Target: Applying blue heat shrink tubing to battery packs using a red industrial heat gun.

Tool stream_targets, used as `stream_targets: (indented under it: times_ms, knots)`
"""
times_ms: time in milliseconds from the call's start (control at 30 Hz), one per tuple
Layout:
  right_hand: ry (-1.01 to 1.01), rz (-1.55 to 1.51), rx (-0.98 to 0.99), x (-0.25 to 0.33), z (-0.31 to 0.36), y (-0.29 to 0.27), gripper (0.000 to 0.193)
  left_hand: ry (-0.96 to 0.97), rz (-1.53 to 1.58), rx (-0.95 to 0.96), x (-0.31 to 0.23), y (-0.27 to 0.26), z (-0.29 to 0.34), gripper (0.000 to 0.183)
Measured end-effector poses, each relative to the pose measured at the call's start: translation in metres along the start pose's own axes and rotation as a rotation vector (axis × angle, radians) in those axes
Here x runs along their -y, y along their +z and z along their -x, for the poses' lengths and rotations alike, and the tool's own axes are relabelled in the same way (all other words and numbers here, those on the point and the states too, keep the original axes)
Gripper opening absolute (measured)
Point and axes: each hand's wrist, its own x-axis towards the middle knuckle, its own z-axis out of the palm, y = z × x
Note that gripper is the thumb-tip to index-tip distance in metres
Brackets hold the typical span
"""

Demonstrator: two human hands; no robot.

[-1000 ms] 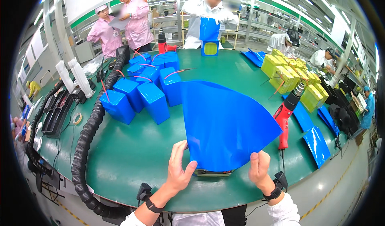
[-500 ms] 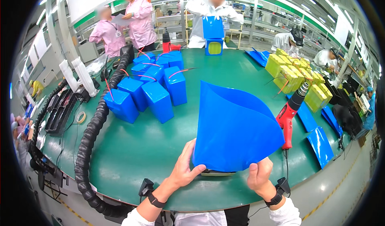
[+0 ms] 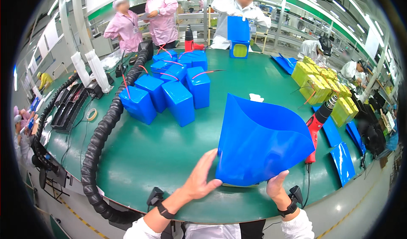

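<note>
A wide blue plastic sleeve [image 3: 263, 143] stands in front of me, its curved mouth gaping upward. A thin pale yellowish edge [image 3: 239, 185] shows beneath its lower rim; the rest of that thing is hidden inside. My left hand [image 3: 199, 177] is at the sleeve's lower left, fingers stretched out along its side and thumb tip at the bottom corner. At the lower right, my right hand [image 3: 277, 186] rests against the sleeve with its fingers extended. Neither hand is closed round it. Both wrists wear black straps with small black devices.
Several blue-wrapped packs [image 3: 180, 101] with wires stand left of centre. A black ribbed hose [image 3: 96, 148] runs along the left. Right lie a red heat gun [image 3: 316, 122], bare yellow packs [image 3: 313, 80] and flat blue sleeves [image 3: 342, 162]. A co-worker [image 3: 241, 10] handles a blue sleeve opposite.
My left fingers have straightened and my right hand has loosened along the sleeve's edge. The view has shifted slightly, and a white scrap now shows behind the sleeve.
</note>
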Motion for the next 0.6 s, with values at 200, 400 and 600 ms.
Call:
stream_targets:
  times_ms: [200, 400, 600]
  knots:
    - [0.094, -0.093, -0.043, 0.025, -0.002, 0.015, 0.090, -0.097, 0.480, -0.026, -0.017, -0.005, -0.048, 0.130]
    - [0.172, -0.120, -0.098, 0.035, 0.003, 0.017, 0.090, -0.104, 0.335, 0.002, -0.004, 0.021, -0.033, 0.133]
    - [0.235, 0.062, -0.004, 0.054, -0.008, 0.018, 0.087, -0.174, 0.359, 0.028, -0.003, 0.022, -0.018, 0.127]
